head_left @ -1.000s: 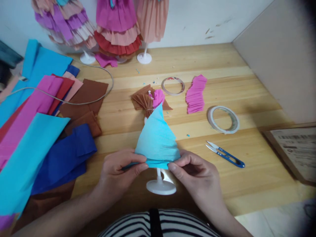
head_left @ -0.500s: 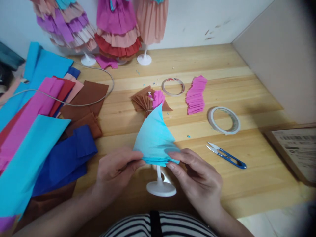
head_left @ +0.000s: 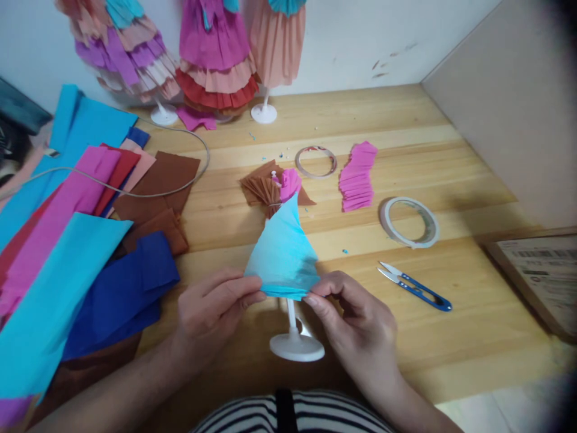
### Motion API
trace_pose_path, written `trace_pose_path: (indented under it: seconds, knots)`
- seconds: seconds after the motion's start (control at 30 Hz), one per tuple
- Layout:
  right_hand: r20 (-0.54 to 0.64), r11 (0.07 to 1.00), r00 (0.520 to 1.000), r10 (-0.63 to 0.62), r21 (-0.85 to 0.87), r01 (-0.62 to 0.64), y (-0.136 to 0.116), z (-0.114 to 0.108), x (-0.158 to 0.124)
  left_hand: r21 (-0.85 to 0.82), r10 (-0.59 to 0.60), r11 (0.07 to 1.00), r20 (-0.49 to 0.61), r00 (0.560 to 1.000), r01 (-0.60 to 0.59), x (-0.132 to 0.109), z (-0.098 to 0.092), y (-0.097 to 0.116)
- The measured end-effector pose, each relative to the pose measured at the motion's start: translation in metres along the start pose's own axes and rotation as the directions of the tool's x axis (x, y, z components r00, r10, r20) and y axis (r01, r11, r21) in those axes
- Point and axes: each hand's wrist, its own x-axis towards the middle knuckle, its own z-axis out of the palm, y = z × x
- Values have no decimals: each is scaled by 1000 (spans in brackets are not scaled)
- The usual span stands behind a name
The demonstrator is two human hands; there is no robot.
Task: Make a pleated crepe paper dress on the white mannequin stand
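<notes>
Both my hands pinch the near edge of a light blue crepe paper piece (head_left: 283, 249), gathered in folds and tapering to a point at its far end. My left hand (head_left: 219, 304) grips its left corner, thumb against fingers. At the right corner, my right hand (head_left: 354, 319) pinches the folded layers. Just beneath the paper shows a white stand (head_left: 297, 347) with a round base; its upper part is hidden. Beyond the paper's tip lies a bundle of brown pleated paper (head_left: 264, 186) with a bright pink piece (head_left: 290, 183) on it.
Colourful crepe sheets (head_left: 76, 270) pile up at left, crossed by a grey cable (head_left: 208, 153). Two tape rolls (head_left: 431, 231), a ruffled pink strip (head_left: 358, 175) and blue thread snips (head_left: 419, 288) lie at right. Paper dresses (head_left: 215, 39) stand at the back, a cardboard box (head_left: 536, 276) far right.
My right hand has shifted slightly left along the paper's near edge, and the folds there lie flatter and closer together. My left hand keeps its pinch. The view has tilted slightly.
</notes>
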Motion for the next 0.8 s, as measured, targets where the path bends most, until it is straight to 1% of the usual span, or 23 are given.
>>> trace_pose_path:
  seconds: [0.1, 0.2, 0.3, 0.4, 0.57, 0.8]
  knots:
    - [7, 994, 996, 89, 58, -90, 0, 2, 0, -3, -21, 1000, -4, 1000, 21, -1, 1, 1]
    - [-2, 980, 988, 152, 132, -150, -1, 3, 1, -43, -79, 996, 11, 997, 79, -2, 2, 1]
    - [-1, 950, 976, 217, 231, -211, -4, 4, 5, -82, -138, 987, 19, 990, 139, -4, 3, 1]
    - [7, 913, 965, 263, 322, -252, -7, 4, 9, -80, -148, 986, 10, 989, 148, -5, 4, 2]
    - [-14, 900, 962, 273, 357, -250, -7, 5, 9, -100, -133, 986, 15, 991, 134, -4, 3, 4]
    - [-55, 938, 975, 216, 290, -191, -9, 5, 6, -180, -221, 959, 18, 975, 221, -7, 5, 7]
